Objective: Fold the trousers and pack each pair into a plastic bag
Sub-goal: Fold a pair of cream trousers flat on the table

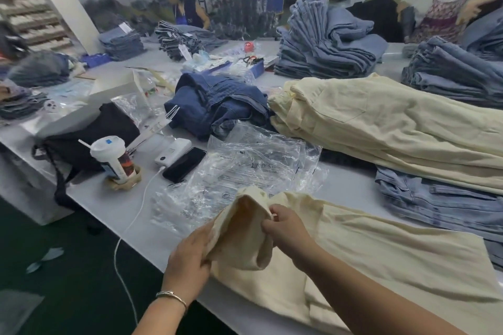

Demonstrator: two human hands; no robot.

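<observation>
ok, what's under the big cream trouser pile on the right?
Under the cream pile, folded light-blue jeans stick out at its near edge, lying on the table. How far they run beneath is covered.

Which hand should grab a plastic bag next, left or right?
Left, probably. The left hand grips the cream trousers at their left end, and the plastic bags lie just beyond it. The right hand pinches the same fabric further right, so it would reach across.
</observation>
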